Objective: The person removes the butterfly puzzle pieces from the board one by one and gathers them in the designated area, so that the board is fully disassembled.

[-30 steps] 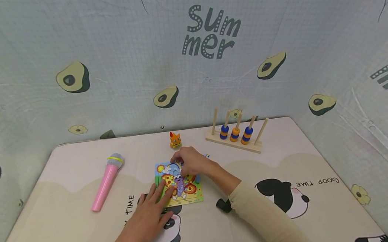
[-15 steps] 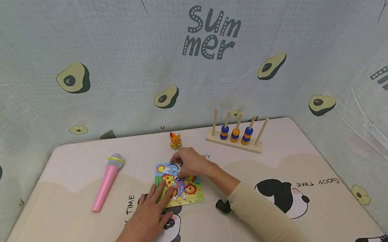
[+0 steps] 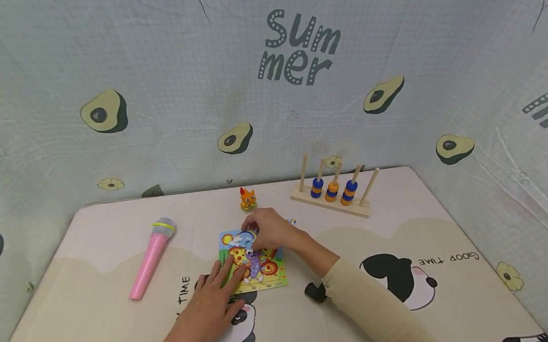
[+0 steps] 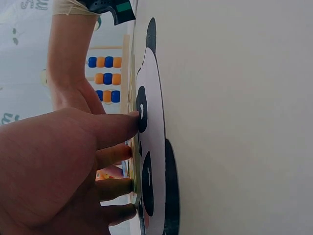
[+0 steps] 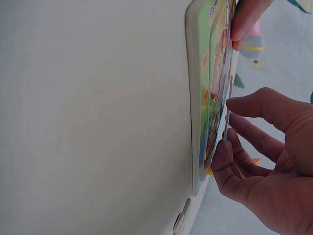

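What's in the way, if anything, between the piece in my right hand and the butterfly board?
Nothing visible: your right hand pinches the piece close over the butterfly board; your left hand touches its near left part.

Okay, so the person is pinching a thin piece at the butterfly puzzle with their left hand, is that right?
Not the left hand: the right wrist view shows the right hand pinching the thin piece at the butterfly puzzle.
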Tool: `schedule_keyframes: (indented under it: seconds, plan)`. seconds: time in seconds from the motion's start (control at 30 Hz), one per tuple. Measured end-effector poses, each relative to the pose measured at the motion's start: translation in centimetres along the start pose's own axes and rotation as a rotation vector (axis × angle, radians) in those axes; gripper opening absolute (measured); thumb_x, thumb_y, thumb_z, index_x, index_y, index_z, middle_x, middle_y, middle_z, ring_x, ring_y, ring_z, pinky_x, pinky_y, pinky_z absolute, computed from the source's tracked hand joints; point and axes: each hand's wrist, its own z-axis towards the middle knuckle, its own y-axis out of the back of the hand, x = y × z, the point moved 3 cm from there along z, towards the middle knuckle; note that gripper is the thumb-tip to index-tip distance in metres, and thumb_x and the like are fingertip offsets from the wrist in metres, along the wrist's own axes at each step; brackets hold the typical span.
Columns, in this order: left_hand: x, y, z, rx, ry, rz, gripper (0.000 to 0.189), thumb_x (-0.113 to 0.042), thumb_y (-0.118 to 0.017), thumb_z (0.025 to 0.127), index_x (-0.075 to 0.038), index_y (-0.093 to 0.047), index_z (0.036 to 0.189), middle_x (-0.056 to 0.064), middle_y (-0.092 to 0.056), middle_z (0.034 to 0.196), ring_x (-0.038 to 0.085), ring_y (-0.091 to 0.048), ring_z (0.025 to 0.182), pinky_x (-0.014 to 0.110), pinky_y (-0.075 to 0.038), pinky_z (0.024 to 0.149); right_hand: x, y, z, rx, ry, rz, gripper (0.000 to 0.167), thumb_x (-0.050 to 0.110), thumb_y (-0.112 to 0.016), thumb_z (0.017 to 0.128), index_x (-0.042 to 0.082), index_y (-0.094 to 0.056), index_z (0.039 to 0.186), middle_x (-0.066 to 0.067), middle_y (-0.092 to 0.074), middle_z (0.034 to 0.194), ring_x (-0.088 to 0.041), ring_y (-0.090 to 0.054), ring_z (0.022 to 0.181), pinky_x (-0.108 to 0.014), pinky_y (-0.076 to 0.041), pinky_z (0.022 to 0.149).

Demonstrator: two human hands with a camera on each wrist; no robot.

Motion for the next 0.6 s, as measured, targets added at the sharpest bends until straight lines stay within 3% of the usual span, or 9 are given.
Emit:
schedule_keyframes:
  seconds: [0.4, 0.6]
  plan:
    - [-0.2, 0.1, 0.0, 0.021, 0.023, -0.001, 0.068, -0.033, -0.070, 0.100, -0.021, -0.042, 0.161, 0.013, -0.025, 0.173, 0.048, -0.021, 0.158, 0.077, -0.022, 0.118, -1.5, 1.2, -1.2, -0.021, 0.016, 0.041, 0.039, 0.011, -0.088, 0.081, 0.013, -0.077, 0.118, -0.002, -0.066, 0.110, -0.017, -0.060, 0.101, -0.031, -0.054, 0.090]
    - [-0.1, -0.1, 0.1, 0.000, 0.011, 0.008, 0.069, -0.033, -0.071, 0.099, -0.021, -0.043, 0.161, 0.014, -0.026, 0.172, 0.049, -0.023, 0.157, 0.077, -0.024, 0.117, -2.8, 1.8, -1.8, -0.052, 0.009, 0.056, 0.038, 0.008, -0.087, 0.081, 0.014, -0.078, 0.117, 0.000, -0.066, 0.108, -0.017, -0.061, 0.101, -0.033, -0.055, 0.091]
